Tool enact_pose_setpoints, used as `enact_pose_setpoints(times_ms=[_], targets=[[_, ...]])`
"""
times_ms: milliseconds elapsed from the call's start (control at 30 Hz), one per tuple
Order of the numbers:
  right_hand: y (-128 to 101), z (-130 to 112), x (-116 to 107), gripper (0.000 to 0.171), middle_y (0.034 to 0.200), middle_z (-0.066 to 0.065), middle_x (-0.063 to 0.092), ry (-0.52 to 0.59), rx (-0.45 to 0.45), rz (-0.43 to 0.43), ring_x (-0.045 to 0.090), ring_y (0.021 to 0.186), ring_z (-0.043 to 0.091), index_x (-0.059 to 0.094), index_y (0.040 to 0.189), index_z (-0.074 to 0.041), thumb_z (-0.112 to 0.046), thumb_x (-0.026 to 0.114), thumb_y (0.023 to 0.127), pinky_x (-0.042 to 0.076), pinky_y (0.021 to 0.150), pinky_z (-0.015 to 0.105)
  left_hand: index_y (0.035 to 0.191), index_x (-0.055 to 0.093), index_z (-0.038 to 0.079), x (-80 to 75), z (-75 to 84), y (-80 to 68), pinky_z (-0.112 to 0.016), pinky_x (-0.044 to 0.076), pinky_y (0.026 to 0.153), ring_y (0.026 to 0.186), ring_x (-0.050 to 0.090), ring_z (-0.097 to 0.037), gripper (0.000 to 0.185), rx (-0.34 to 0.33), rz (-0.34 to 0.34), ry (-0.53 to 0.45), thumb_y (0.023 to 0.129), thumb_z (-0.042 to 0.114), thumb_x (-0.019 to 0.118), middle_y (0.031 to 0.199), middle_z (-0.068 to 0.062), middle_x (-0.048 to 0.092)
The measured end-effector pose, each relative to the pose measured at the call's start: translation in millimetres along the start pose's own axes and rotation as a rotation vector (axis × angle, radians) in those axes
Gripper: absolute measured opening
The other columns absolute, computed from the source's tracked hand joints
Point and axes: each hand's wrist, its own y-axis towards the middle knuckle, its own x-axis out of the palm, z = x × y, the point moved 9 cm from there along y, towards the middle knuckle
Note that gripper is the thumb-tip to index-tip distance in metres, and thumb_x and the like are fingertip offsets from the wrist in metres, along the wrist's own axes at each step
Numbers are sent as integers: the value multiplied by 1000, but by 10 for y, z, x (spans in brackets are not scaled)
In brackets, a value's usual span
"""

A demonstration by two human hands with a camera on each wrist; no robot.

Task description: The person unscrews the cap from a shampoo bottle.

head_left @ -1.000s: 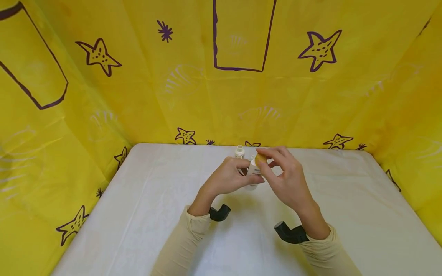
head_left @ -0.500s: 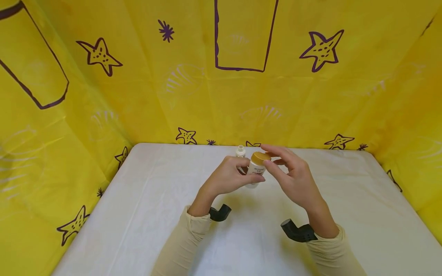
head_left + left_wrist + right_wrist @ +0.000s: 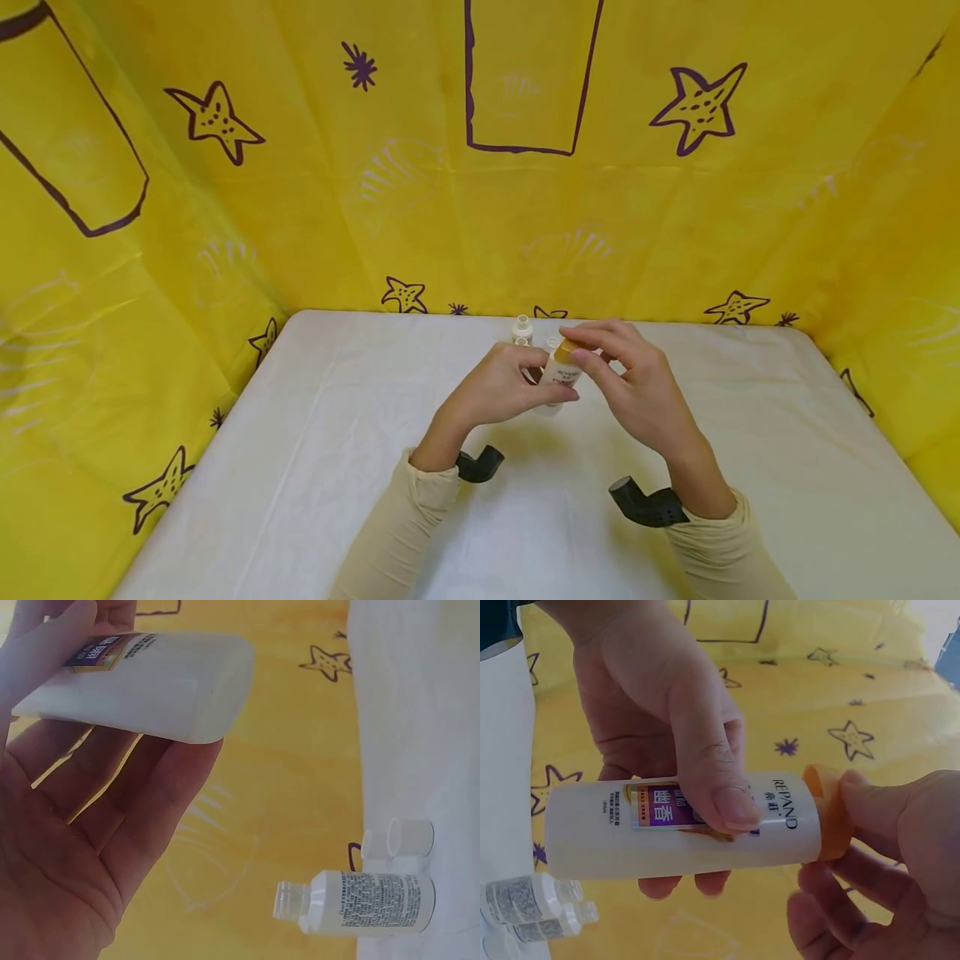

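Note:
A white shampoo bottle (image 3: pixel 607 844) with a gold-orange cap (image 3: pixel 832 817) is held up off the table, tilted toward the right in the head view. My left hand (image 3: pixel 495 385) grips its body, thumb across the printed label in the right wrist view. With thumb and fingers, my right hand (image 3: pixel 630 379) pinches the cap, which sits on the bottle's top end. The bottle's bare base end faces the left wrist camera. Beyond the hands stands a small white bottle (image 3: pixel 367 904) with an open neck; in the head view my left hand partly covers the bottles there.
The small bottles (image 3: pixel 522 330) stand toward the far edge of the white-covered table (image 3: pixel 337 417). Low white round pieces (image 3: pixel 411 838) lie near one in the left wrist view. Yellow curtains (image 3: pixel 300 208) with starfish drawings surround the table's back and sides.
My right hand drew slightly right and loosened on the cap, then its fingers closed round it again. The held bottle stood more upright half a second ago and now leans right.

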Motion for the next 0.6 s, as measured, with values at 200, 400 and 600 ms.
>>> enact_pose_setpoints(times_ms=[200,400,600], targets=[[1,-26,14,39,135,0,67,10,-16,-41,57,119,7,69,132,-18,-7,69,96,50,86,13,64,49,17,-4,-47,1,-21,34,50,55,49,-15,45,-23,-7,-19,84,38,84,58,-3,47],[1,34,-13,43,118,5,65,-6,64,8,58,101,9,67,130,-14,-11,78,89,53,81,16,68,56,19,39,-33,12,-22,40,53,58,52,-11,37,-10,-28,-56,85,37,83,62,5,51],[-6,76,-6,33,98,3,59,-54,123,32,53,92,7,69,118,-11,-16,81,88,51,75,18,76,65,24,79,-13,10,-21,39,53,58,51,-14,25,-10,-39,-67,86,38,83,61,9,47]])
